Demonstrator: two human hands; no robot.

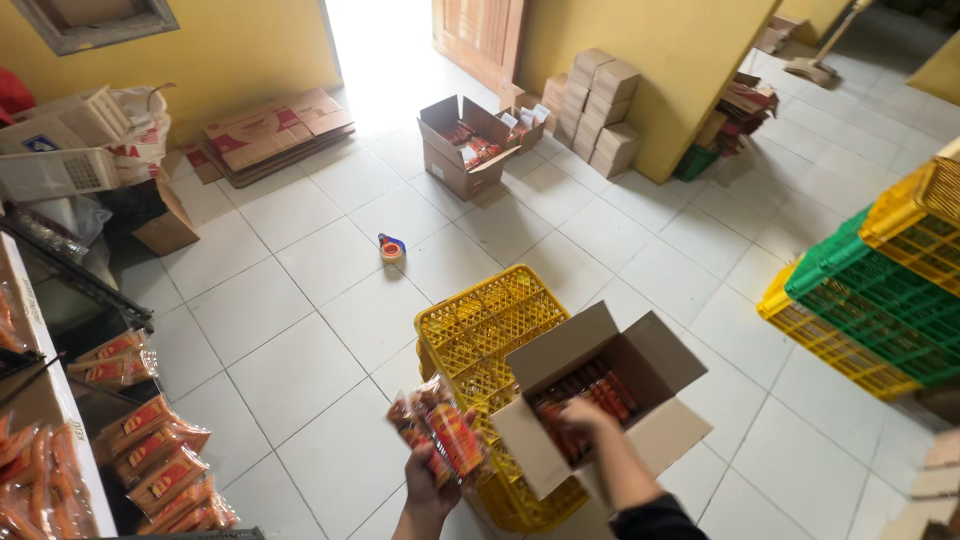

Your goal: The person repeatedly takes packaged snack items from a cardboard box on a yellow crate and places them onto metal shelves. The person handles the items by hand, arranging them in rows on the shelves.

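Observation:
My left hand [432, 482] holds a bunch of orange-and-red snack packets [440, 428] above the floor, just left of an open cardboard box [655, 362]. My right hand [585, 415] reaches down inside that box, among more red packets [592, 392]; its fingers rest on them, and whether they grip one I cannot tell. The box rests tilted on an overturned yellow plastic crate [480, 325].
A shelf with more packets [150, 455] runs along the left. A tape dispenser [391, 247] lies on the tiled floor. Another open box [465, 145], stacked small cartons [598, 110] and flattened cardboard [270, 130] stand near the doorway. Green and yellow crates [880, 290] are stacked at right.

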